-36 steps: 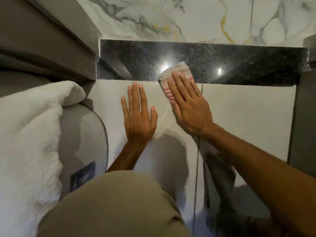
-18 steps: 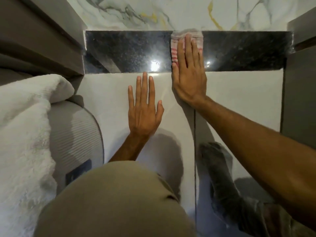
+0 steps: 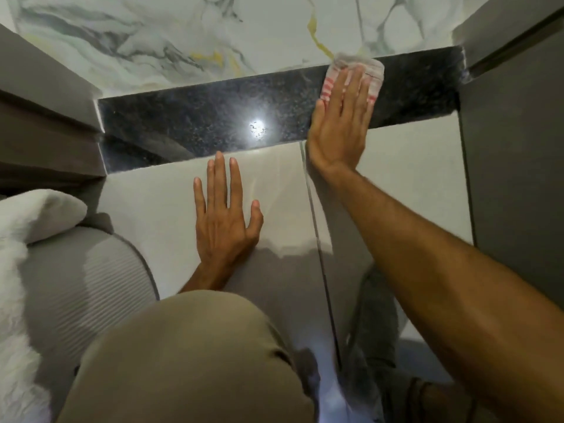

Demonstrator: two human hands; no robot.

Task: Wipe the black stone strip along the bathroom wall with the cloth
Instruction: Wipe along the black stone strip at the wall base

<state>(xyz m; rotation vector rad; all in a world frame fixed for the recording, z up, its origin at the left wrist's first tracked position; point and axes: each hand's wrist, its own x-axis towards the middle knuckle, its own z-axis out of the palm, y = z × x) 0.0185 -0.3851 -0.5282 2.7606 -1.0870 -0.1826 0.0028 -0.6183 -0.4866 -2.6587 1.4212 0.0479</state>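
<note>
Presently: right hand (image 3: 337,123), fingers flat, pressing striped cloth (image 3: 354,76) onto black stone strip (image 3: 195,123) near its right end, left hand (image 3: 224,218) splayed empty on pale tile; risk: cloth, pinned not gripped, slipping free or overrunning onto marble.

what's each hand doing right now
Left hand: open, flat on the pale tile, holding nothing.
Right hand: open, flat, pressing the cloth against the black strip.

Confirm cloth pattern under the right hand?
White cloth with red-pink stripes, seen in the head view, pressed flat by the right hand.
</note>
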